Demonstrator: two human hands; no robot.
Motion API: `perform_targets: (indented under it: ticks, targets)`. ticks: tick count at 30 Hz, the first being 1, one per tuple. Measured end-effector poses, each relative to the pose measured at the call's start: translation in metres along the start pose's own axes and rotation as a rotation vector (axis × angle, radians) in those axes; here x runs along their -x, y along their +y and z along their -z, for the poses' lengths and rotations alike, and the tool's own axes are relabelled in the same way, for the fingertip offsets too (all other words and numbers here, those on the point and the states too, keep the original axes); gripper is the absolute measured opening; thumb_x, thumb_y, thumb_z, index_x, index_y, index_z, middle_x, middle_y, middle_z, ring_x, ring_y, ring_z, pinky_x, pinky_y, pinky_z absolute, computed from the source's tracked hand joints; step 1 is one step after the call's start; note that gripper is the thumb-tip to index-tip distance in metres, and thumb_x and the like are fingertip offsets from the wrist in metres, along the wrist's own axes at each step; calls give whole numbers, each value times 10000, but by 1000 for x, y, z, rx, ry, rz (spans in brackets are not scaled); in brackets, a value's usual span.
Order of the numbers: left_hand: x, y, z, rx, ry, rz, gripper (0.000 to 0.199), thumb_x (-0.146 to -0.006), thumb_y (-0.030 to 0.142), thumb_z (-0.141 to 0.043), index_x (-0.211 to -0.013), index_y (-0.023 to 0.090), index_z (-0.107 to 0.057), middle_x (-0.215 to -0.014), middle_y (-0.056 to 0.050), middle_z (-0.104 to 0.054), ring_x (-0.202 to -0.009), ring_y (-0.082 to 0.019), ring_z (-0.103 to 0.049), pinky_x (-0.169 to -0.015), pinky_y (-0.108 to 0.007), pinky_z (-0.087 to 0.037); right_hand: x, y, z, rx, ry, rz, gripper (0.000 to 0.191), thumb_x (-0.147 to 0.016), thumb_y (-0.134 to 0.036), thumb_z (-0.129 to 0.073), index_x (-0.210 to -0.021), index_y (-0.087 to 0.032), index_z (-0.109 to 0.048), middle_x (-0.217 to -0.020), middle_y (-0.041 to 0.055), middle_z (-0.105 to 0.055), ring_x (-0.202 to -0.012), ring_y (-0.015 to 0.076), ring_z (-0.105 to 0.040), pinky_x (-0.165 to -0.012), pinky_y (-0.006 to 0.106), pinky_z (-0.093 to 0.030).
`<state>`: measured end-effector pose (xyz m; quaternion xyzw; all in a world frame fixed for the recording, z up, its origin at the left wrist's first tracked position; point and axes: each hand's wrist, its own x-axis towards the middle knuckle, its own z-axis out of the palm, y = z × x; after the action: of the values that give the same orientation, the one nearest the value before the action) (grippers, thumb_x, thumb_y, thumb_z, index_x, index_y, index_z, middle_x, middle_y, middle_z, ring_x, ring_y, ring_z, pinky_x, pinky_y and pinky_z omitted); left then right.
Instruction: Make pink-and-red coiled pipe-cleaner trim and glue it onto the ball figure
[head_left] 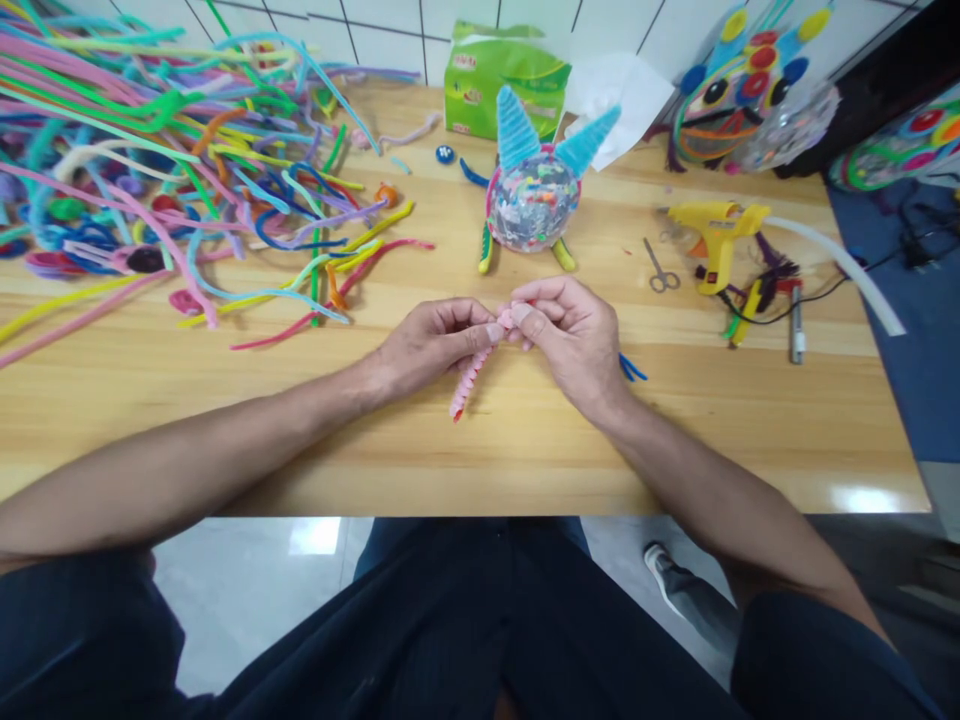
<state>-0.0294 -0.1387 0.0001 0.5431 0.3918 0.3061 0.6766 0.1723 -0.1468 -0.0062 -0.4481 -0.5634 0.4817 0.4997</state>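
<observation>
Pink-and-red twisted pipe cleaner (469,382) is held over the tabletop (420,460), its upper end pinched by both the left hand (427,345) and right hand (581,345). Its lower length looks wound already; the pinched part, partly hidden, seems unfinished. Beyond, a silvery figure (534,205) already bears blue cones (516,130).

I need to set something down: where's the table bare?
The table is bare between the forearms, nearer the front edge than the pink strip, and between the right forearm and the cutter. Pipe cleaners crowd the back left; around the glue gun is cluttered.
</observation>
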Motion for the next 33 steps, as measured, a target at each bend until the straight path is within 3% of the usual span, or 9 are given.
perform_targets:
  ticks: [4,10,14,17,21,27,33]
  targets:
    - [0,3,7,-205,9,-70,368,-1000,522,-760,-866,181,-723,-623,29,-622,-524,-104,-522,-534,-239,-383,-6,6,6,55,-39,-16,300,-910,-476,-857,-1018,-220,-743,-809,-24,-765,-696,116,-681,-623,257,-547]
    - [0,2,16,-653,97,-307,175,-1016,316,-707,-1050,182,-814,-902,-30,-785,-745,-143,-646,-702,-254,-470,-14,23,13,209,-64,-40,92,-878,-260,-805,-955,-215,-783,-849,-4,-797,-757,146,-720,-763,309,-588]
    - [-2,-7,21,-789,1,-488,187,-1009,250,-709,-1168,194,-791,-1118,-94,-799,-991,-211,-728,-923,-335,-551,-12,23,12,318,-76,26,75,-913,-210,-739,-962,-227,-793,-864,0,-800,-753,161,-704,-779,331,-576]
    - [-3,-11,23,-862,-91,-563,241,-1003,217,-712,-1241,213,-752,-1293,-133,-780,-1229,-276,-710,-1070,-429,-529,-11,19,12,443,-79,103,87,-924,-185,-736,-939,-245,-798,-885,8,-790,-815,186,-691,-850,361,-565]
    - [-3,-13,24,-984,-148,-589,230,-1031,228,-700,-1260,208,-713,-1374,-143,-762,-1315,-300,-689,-1083,-450,-498,-14,19,19,592,-87,171,78,-919,-195,-784,-933,-263,-820,-934,25,-783,-909,222,-684,-927,392,-541]
    - [-2,-17,25,-1129,-148,-642,272,-1108,303,-620,-1350,180,-648,-1460,-173,-723,-1340,-312,-676,-1086,-467,-487,-23,21,34,603,-234,186,200,-1000,-188,-655,-1062,-254,-834,-1074,33,-840,-1020,241,-743,-974,398,-562]
    - [-2,-19,25,-1154,-156,-654,280,-1111,316,-629,-1361,192,-650,-1542,-171,-688,-1353,-321,-663,-1108,-489,-477,-25,19,35,724,-229,229,239,-954,-112,-648,-1032,-244,-831,-1020,34,-824,-946,225,-723,-922,373,-552]
